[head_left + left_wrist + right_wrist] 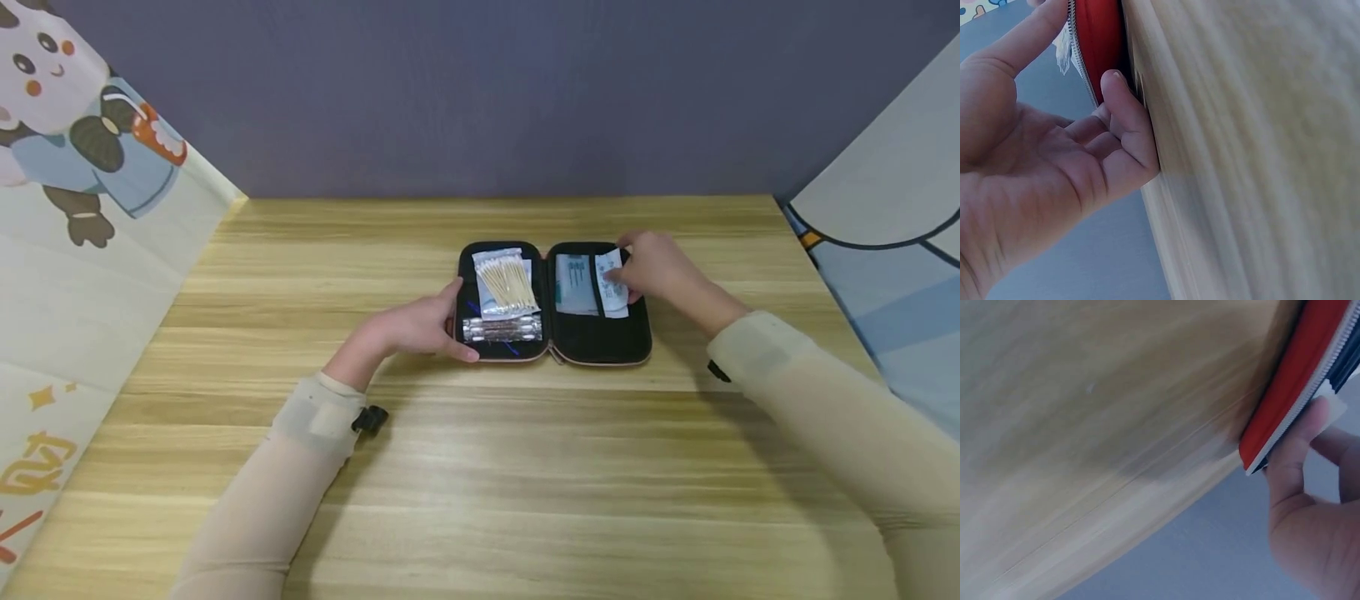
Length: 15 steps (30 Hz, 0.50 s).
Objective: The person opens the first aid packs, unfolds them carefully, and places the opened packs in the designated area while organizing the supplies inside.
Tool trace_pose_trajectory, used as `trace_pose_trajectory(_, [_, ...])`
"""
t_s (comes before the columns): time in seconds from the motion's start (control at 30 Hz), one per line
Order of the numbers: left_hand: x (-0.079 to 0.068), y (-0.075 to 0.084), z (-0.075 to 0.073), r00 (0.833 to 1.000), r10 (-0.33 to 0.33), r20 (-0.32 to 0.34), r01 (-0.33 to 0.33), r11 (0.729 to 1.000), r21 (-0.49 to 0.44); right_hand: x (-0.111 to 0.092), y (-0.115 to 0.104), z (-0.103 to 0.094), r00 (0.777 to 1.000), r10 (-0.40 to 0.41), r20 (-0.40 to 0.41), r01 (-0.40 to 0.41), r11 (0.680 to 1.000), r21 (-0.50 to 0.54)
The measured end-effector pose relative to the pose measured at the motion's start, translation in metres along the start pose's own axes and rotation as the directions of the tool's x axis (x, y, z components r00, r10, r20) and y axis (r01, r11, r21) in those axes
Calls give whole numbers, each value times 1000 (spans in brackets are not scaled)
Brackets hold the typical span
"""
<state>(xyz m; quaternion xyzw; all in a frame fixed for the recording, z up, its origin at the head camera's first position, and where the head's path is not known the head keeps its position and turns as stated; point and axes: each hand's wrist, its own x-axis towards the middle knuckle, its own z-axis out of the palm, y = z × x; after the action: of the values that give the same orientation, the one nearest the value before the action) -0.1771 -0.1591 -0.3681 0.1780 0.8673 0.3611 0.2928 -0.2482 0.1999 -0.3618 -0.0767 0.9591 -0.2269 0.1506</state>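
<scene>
An unzipped first-aid case (603, 340), black inside, lies spread flat on the table. My left hand (420, 325) holds its left edge, thumb at the front corner; the left wrist view shows curled fingers against the red outer shell (1100, 37). At the right half, my right hand (660, 265) pinches a white printed packet (617, 296) tucked by a black elastic strap. Beside that packet sits a pale blue-green packet (574, 283). In the left half are a bag of cotton swabs (510, 283) and clear-wrapped swab sticks (502, 328) below it.
The wood-grain table (480, 467) reaches back to a dark blue-grey wall (495, 100). A cartoon-printed sheet (90, 275) borders the left side, and another printed sheet (885, 167) the right. Black wrist straps (370, 419) show at both sleeves.
</scene>
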Motion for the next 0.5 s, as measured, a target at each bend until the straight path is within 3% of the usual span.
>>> trace_pose_trajectory(0.3, [1,-1,1,1000,-16,8,16,1000,-16,-2,5,-1,996,-84,10,84,992,-94])
trace_pose_trajectory(0.5, [1,-1,2,1000,10,11,-9,999,-50,-2,8,-2,996,-83,21,85,993,-78])
